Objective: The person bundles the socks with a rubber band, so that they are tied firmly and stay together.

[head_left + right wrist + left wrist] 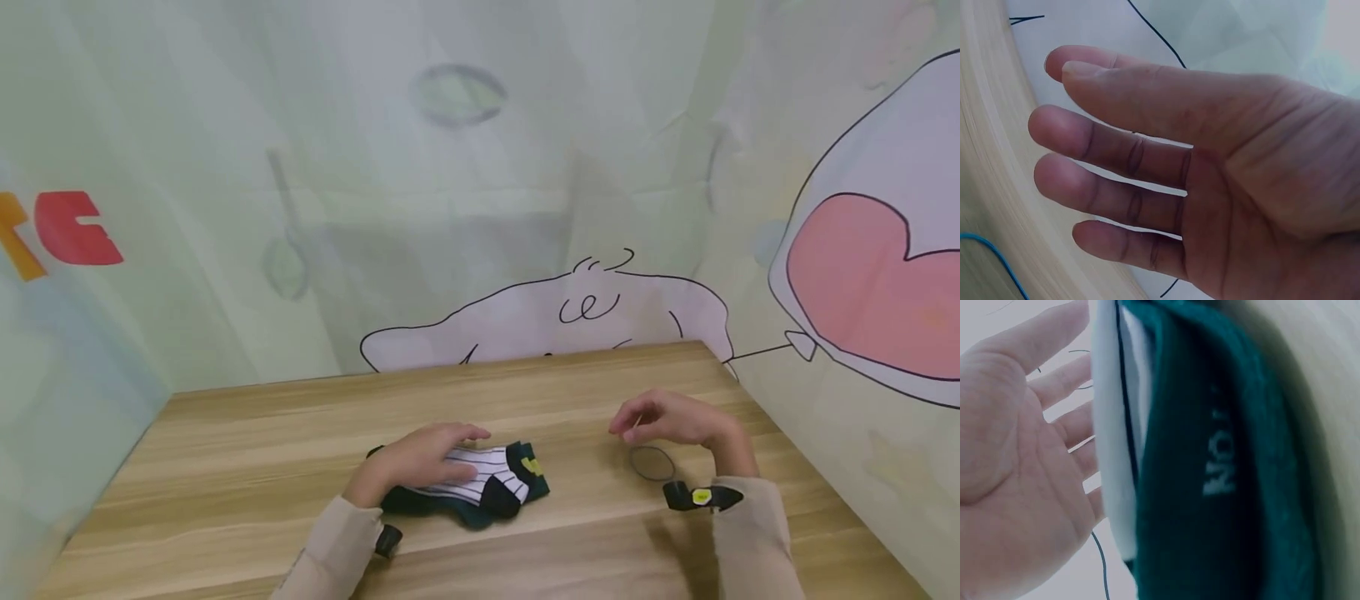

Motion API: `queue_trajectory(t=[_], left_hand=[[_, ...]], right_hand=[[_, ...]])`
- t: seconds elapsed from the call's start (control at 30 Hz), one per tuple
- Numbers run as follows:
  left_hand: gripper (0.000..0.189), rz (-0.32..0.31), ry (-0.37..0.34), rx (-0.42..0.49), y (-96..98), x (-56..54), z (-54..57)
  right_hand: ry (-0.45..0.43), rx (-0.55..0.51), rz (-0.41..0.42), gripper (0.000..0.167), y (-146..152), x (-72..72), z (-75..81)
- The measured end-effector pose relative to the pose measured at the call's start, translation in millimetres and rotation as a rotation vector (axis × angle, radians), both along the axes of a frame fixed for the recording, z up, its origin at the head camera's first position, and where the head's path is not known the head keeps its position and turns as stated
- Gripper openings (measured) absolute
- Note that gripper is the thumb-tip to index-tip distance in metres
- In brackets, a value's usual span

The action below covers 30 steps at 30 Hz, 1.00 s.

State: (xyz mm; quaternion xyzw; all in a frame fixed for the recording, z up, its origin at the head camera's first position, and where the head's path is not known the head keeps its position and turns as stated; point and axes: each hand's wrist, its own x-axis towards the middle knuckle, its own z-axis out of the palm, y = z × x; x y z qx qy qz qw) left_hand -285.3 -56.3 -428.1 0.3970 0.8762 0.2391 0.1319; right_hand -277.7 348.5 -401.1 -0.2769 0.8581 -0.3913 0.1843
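Observation:
A white sock with dark stripes and a black heel (pixel 480 477) lies on a dark green sock (pixel 480 515) on the table. My left hand (pixel 427 454) rests over the striped sock with its fingers extended. In the left wrist view, white lettering shows on the green sock (pixel 1191 450) beside my left palm (pixel 1022 444). My right hand (pixel 671 417) is raised above the table with loosely bent fingers and nothing in its grasp. Just below it lies a thin round elastic band (pixel 652 463); part of a blue-green band (pixel 994 253) appears in the right wrist view.
The wood-grain table (pixel 262 467) ends at a printed cloth backdrop (pixel 450 192) behind it. More printed cloth (pixel 862 392) stands along the right edge. Dark straps with small devices (pixel 701 497) sit at my wrists.

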Motion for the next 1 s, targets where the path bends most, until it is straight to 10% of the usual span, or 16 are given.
queue_trajectory(t=[1.0], left_hand=[[0.060, 0.058, 0.041, -0.058, 23.2, 8.2, -10.0]], right_hand=[[-0.069, 0.003, -0.134, 0.026, 36.4, 1.2, -15.7]])
